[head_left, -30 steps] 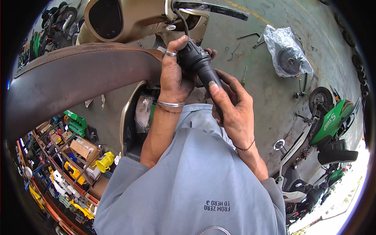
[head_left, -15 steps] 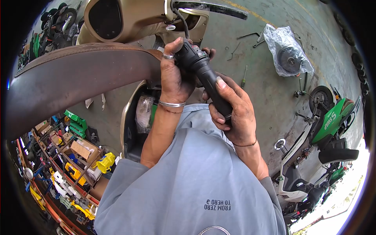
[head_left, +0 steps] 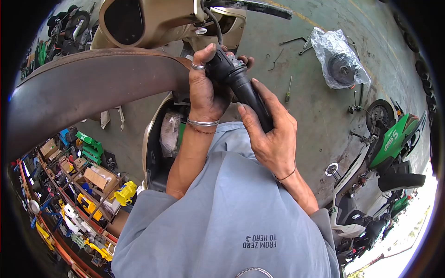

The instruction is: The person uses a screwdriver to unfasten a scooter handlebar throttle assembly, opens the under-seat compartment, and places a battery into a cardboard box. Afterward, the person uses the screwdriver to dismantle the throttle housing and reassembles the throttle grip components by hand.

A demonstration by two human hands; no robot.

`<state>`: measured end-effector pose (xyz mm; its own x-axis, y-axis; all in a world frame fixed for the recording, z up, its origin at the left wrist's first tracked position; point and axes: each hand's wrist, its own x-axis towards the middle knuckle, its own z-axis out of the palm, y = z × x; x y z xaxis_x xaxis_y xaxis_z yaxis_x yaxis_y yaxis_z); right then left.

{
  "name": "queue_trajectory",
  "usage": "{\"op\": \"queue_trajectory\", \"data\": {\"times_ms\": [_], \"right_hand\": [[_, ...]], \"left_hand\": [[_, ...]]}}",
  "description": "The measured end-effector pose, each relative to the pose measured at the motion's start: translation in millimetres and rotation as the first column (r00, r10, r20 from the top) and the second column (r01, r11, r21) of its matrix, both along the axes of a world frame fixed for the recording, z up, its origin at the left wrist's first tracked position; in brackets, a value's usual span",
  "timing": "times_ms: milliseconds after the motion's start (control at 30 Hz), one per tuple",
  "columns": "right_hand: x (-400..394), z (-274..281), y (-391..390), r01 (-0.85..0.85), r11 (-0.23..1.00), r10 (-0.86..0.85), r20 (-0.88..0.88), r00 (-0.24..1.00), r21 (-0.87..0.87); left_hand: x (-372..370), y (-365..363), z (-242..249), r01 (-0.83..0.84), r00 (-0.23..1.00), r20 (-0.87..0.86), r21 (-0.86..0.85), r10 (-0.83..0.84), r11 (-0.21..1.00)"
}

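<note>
A black handlebar grip (head_left: 252, 103) with a switch housing at its upper end slants across the middle of the view. My left hand (head_left: 203, 92), wearing a ring and bracelets, is wrapped round the switch housing (head_left: 219, 65). Around the lower end of the grip is my right hand (head_left: 273, 127), its thumb on one side and its index finger along the other; the remaining fingers are hidden. A dark cable (head_left: 214, 23) runs up from the housing toward a beige scooter body (head_left: 162, 21).
A brown seat (head_left: 106, 83) juts in from the left, above an open storage compartment (head_left: 160, 134). On the floor lie a screwdriver (head_left: 288, 92) and a plastic-wrapped round part (head_left: 340, 67). A green and white motorbike (head_left: 389, 143) stands right; cluttered shelves (head_left: 88, 194) fill the lower left.
My right hand has shifted its hold: the thumb moved off the top of the grip to its near left side, and the index finger now stretches along the right. My left hand stays put.
</note>
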<state>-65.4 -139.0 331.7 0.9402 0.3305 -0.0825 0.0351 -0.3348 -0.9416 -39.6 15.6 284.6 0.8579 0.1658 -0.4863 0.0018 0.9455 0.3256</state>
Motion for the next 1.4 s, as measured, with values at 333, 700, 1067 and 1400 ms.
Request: {"op": "queue_trajectory", "data": {"times_ms": [333,700,1067,1400], "right_hand": [[-0.2,7.9,1.2,0.06,0.987,-0.005,-0.338,0.941,0.152],[0.9,18.1,4.0,0.245,0.889,0.122,-0.713,0.69,0.388],[1.3,16.8,4.1,0.281,0.866,0.145,-0.745,0.651,0.414],[15.7,12.6,-12.6,0.496,0.659,0.348,-0.814,0.466,0.566]], "left_hand": [[-5.0,4.5,-8.1,0.018,0.991,0.132,-0.146,0.002,0.989],[-11.6,8.9,-23.9,0.06,0.935,0.348,-0.326,0.061,0.944],[-12.5,9.1,-22.4,0.056,0.948,0.316,-0.272,0.034,0.961],[-9.5,-0.5,7.8,0.034,0.976,0.208,0.158,-0.067,0.987]]}}
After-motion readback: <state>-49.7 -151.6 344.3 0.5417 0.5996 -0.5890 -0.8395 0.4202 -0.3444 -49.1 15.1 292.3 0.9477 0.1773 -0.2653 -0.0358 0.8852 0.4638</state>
